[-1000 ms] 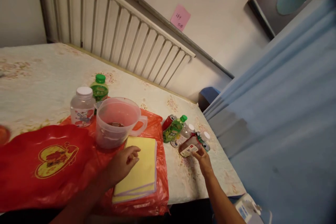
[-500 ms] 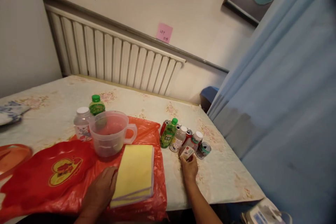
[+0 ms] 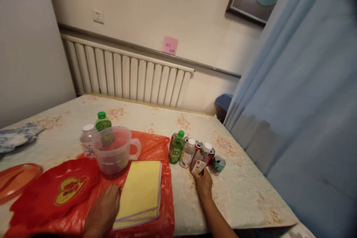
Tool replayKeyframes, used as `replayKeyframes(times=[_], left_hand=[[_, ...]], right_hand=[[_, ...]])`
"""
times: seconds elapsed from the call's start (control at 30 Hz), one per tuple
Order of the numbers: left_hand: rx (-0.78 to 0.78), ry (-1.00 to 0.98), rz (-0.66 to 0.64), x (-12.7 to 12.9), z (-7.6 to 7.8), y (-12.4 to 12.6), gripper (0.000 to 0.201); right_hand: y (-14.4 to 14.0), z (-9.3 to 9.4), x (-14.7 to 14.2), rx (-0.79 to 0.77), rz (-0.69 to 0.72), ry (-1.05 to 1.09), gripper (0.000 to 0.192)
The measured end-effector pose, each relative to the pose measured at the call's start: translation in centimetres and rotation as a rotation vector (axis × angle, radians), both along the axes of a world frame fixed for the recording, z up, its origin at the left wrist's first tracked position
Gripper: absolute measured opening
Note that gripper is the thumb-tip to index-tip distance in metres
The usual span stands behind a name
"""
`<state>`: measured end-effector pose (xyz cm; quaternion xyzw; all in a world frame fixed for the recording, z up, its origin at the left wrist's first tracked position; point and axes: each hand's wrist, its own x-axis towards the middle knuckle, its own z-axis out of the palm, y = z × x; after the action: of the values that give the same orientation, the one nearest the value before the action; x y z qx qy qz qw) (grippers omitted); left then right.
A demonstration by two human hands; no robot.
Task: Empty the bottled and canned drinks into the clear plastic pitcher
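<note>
My right hand (image 3: 204, 185) is closed around the lower part of a clear plastic bottle (image 3: 197, 159) with a white cap and pale label. The bottle stands upright in a cluster with a white-capped bottle (image 3: 186, 154), a green-capped green bottle (image 3: 176, 148) and several drink cans, including a teal-and-black can (image 3: 217, 165). My left hand (image 3: 104, 206) lies loosely, fingers forward, on the red plastic bag (image 3: 166, 193), beside a stack of yellow cloths (image 3: 141, 189). Just beyond it stands a clear plastic measuring jug (image 3: 111, 158).
A red scalloped tray (image 3: 36, 202) and an orange lid (image 3: 19, 178) lie on the left. Behind the jug stand another green bottle (image 3: 103, 122) and a white-capped bottle (image 3: 87, 141). Blue-and-white cloth (image 3: 19, 137) lies far left; a blue curtain (image 3: 301, 119) hangs right.
The view has tilted and shifted slightly, so the table sits lower in the picture. My right hand stays on the bottle; my left hand stays beside the yellow cloths.
</note>
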<state>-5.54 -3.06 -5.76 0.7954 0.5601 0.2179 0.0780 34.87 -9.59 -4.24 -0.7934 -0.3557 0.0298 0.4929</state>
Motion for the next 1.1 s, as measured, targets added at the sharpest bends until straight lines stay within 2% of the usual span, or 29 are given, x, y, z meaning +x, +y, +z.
replayKeyframes(times=[0.13,0.43,0.6,0.87,1.1], left_hand=[[-0.041,0.029,0.009,0.0,0.1,0.0,0.031],[-0.007,0.022,0.024,-0.3,-0.6,0.3,0.030],[-0.056,0.025,0.046,-0.4,-0.8,0.4,0.031],[-0.064,0.045,0.052,-0.2,-0.3,0.2,0.032],[-0.097,0.053,0.062,-0.2,-0.4,0.3,0.033]], right_hand=[[0.2,-0.2,0.4,0.012,0.012,-0.010,0.031],[0.9,-0.6,1.3,0.012,0.013,-0.004,0.040],[1.0,-0.7,1.4,0.015,0.017,-0.010,0.039],[0.8,-0.9,1.4,0.031,0.022,-0.011,0.033],[0.8,-0.8,1.4,0.036,0.021,-0.020,0.037]])
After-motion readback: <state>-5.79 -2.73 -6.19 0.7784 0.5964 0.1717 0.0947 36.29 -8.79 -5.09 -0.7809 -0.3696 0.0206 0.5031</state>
